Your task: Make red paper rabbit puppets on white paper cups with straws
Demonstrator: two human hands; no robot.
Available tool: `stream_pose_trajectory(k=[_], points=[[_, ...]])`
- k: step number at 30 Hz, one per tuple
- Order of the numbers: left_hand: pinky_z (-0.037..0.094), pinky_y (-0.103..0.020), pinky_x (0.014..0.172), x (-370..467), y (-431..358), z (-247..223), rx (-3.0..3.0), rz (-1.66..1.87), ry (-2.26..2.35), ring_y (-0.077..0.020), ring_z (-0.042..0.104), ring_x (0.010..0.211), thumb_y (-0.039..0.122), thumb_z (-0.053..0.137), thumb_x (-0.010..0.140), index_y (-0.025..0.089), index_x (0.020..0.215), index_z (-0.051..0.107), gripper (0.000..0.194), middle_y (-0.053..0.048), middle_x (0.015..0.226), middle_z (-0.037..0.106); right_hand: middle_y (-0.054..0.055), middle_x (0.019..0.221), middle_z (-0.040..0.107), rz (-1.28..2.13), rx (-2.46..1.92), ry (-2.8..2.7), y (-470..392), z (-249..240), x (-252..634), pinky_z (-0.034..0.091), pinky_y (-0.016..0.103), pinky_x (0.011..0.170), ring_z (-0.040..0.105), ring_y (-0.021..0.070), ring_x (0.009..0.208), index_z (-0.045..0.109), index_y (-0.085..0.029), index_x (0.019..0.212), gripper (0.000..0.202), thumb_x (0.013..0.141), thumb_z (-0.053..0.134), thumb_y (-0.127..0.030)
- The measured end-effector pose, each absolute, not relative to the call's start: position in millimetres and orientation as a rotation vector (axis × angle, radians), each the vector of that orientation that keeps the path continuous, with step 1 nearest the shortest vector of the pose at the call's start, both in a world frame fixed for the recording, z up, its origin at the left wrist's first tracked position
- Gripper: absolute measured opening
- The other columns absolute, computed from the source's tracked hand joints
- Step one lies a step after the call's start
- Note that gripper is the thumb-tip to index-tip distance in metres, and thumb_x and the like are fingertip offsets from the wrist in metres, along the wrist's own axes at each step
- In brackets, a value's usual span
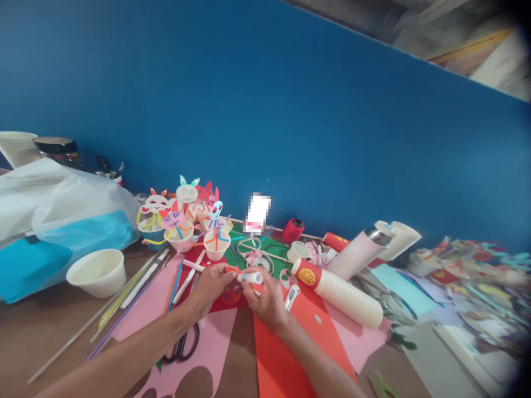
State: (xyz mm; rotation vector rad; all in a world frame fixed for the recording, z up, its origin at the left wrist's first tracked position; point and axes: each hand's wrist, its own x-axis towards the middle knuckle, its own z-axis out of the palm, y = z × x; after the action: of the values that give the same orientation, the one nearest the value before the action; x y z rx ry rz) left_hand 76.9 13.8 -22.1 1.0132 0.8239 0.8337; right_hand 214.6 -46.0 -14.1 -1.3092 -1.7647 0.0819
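My left hand (211,290) is closed, its fingertips pinching a small orange-red piece (232,269) in front of me. Against it, my right hand (267,298) grips a short white tube (253,277), whose round end faces me. The fingertips of both hands almost meet, so the contact between the piece and the tube is partly hidden. Beneath the hands lies a dark red sheet with a round red object (231,296) on it. Beside my right hand rests a white utility knife (292,297), and a white marker (189,278) lies left of my left hand.
Paper cups with animal-faced pipe-cleaner figures (217,245) stand behind my left hand. A stack of paper cups (350,298) lies at the right, near a thermos (357,257). Black-handled scissors (182,345) rest on cut pink paper (215,337). A blue partition (265,110) rises behind.
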Motion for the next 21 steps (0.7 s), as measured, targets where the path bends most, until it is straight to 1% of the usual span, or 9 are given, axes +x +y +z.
stream_pose_trajectory(k=[5,10,13,17,21], points=[[0.043,-0.027,0.057,77.7,13.4,-15.7,0.982,0.819,0.817,-0.0117,0.055,0.051,0.029,0.07,0.056,0.012,0.061,0.058,0.021,0.0,0.054,0.061,0.005,0.081,0.061,0.061,-1.292,-1.734,-44.6,-11.4,216.0,0.048,0.026,0.069,0.059,0.0154,0.074,0.053,-0.017,0.092,0.015,0.079,0.048,-0.021],[0.044,-0.029,0.063,77.5,11.6,-10.8,0.96,0.808,0.807,-0.0148,0.06,0.059,0.031,0.071,0.055,0.012,0.065,0.059,0.024,-0.003,0.06,0.065,0.006,0.084,0.062,0.026,-1.305,-1.708,-43.3,-10.2,218.5,0.048,0.027,0.071,0.06,0.0165,0.079,0.053,-0.017,0.094,0.015,0.08,0.049,-0.022],[0.044,-0.029,0.062,76.9,10.5,-9.9,0.951,0.799,0.806,-0.0158,0.061,0.06,0.031,0.071,0.055,0.012,0.066,0.059,0.025,-0.003,0.061,0.065,0.007,0.085,0.062,0.008,-1.305,-1.699,-43.1,-10.6,219.1,0.048,0.027,0.072,0.06,0.0165,0.08,0.053,-0.017,0.094,0.016,0.08,0.049,-0.022],[0.044,-0.028,0.061,76.7,10.7,-10.9,0.96,0.806,0.804,-0.0143,0.06,0.058,0.029,0.07,0.057,0.012,0.065,0.059,0.023,-0.004,0.059,0.065,0.007,0.084,0.062,0.046,-1.297,-1.699,-43.1,-11.6,218.7,0.047,0.027,0.073,0.059,0.0163,0.08,0.053,-0.017,0.094,0.016,0.08,0.049,-0.021],[0.045,-0.027,0.059,77.3,12.7,-15.4,0.952,0.82,0.791,-0.0132,0.058,0.055,0.026,0.07,0.058,0.012,0.061,0.058,0.019,-0.001,0.055,0.062,0.006,0.083,0.061,0.108,-1.29,-1.704,-44.5,-13.1,216.7,0.047,0.027,0.071,0.058,0.0163,0.078,0.053,-0.017,0.093,0.016,0.079,0.049,-0.022]])
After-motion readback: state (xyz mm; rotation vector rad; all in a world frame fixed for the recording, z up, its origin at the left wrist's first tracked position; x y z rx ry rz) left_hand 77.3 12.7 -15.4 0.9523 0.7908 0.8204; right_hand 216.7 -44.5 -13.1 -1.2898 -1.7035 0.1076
